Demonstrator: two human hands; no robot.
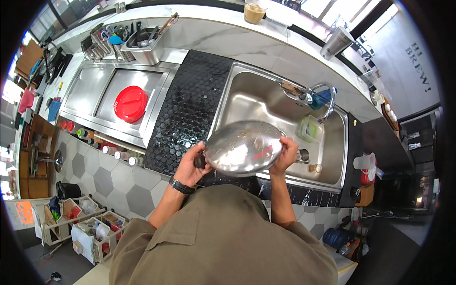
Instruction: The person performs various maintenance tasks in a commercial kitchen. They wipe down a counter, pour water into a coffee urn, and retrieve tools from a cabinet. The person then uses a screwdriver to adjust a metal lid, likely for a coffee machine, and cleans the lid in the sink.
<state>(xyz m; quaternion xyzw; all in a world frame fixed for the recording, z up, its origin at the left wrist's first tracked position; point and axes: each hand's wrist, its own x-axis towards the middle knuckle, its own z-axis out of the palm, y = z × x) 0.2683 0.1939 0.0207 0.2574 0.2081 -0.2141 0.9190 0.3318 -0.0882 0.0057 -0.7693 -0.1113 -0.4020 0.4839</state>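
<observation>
1. Head view, hands: the left hand [190, 166], with a black watch at its wrist, is closed around a small dark knob [199, 161] at the left edge of a round, shiny stainless-steel pan lid [242, 148]. The right hand [285, 154] clasps the lid's right edge, its fingers curled over the rim.
2. Head view, the lid: it is held up between both hands, tilted, over the front edge of a stainless-steel sink basin [247, 97], with its polished face turned up toward the camera.
3. Head view, in the sink: a curved chrome tap [325, 97] arches over the basin from the back rim. Below it lies a pale green square container [308, 128]. A small round fitting [314, 167] sits near the front right of the basin, just beside the right hand.
4. Head view, left of the sink: a black hexagon-patterned mat [190, 104] covers the counter. Further left, a round red lid [130, 103] rests in a flat steel tray [90, 90].
5. Head view, back of the counter: a steel tub of utensils [145, 50] stands behind the tray, and a steel tumbler [336, 42] stands well to the right on the white marble-look ledge [247, 42].
6. Head view, lower left: white wire baskets [76, 223] with mixed items stand on the grey hexagon-tiled floor [104, 183].
</observation>
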